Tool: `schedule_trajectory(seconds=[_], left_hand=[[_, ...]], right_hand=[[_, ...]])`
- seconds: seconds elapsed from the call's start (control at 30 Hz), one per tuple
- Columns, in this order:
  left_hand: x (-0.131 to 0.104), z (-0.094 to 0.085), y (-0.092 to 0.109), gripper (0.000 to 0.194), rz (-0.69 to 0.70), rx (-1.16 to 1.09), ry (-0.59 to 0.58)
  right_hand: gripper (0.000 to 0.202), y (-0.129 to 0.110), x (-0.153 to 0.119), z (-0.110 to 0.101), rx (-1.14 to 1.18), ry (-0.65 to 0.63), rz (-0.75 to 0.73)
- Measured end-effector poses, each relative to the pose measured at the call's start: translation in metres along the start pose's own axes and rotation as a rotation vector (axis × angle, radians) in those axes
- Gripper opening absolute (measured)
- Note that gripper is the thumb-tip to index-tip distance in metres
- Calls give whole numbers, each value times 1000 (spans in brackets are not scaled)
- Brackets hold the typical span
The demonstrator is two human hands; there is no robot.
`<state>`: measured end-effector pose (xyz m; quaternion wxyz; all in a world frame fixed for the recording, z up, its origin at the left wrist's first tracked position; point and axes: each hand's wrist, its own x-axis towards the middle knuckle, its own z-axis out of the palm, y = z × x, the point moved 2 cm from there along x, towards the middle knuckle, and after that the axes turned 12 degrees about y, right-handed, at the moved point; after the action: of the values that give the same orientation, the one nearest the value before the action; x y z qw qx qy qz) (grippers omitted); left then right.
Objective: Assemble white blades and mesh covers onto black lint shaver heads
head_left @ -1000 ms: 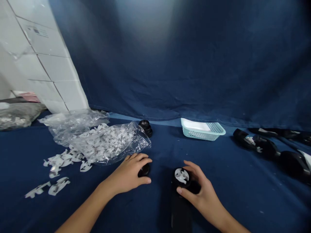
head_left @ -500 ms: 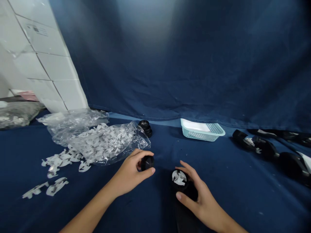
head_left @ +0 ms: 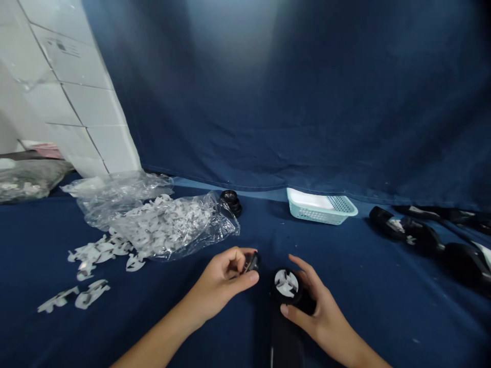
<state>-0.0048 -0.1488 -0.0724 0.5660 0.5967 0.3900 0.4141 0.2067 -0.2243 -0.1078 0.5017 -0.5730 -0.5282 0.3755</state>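
In the head view, my left hand pinches a small black round cap between thumb and fingers, tilted so that a ridged edge shows. Just to the right, my right hand curls round the side of a black cylindrical housing. A white three-armed plastic piece sits in its round end, facing up. From the housing a long dark body runs down to the bottom of the picture. The cap is apart from the housing. The fingertips behind the housing are partly hidden.
A clear bag spills white plastic pieces at left. Black rings are stacked behind it. A light-blue basket stands at the back, by the blue curtain. Several black assemblies lie at right.
My left hand has moved right, bringing the cap closer to the housing and turning it onto its edge. My right hand stays around the housing, its white piece now turned.
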Motion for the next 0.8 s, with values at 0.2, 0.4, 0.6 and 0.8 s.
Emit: schedule_trajectory(seconds=[0.2,0.4,0.6,0.8], left_hand=[[-2,7,2,35,-118,-116,40],[0,5,1,50,-201,-185,116],[2,4,-6,48,-303,-264,199],[3,4,-7,52,-327,-253,244]], right_hand=[[68,7,5,-1,193,181,63],[44,-3,3,-4,632,130,509],[40,3,-4,-4,922,-53,528],[46,6,-1,-2,960,-241,571]])
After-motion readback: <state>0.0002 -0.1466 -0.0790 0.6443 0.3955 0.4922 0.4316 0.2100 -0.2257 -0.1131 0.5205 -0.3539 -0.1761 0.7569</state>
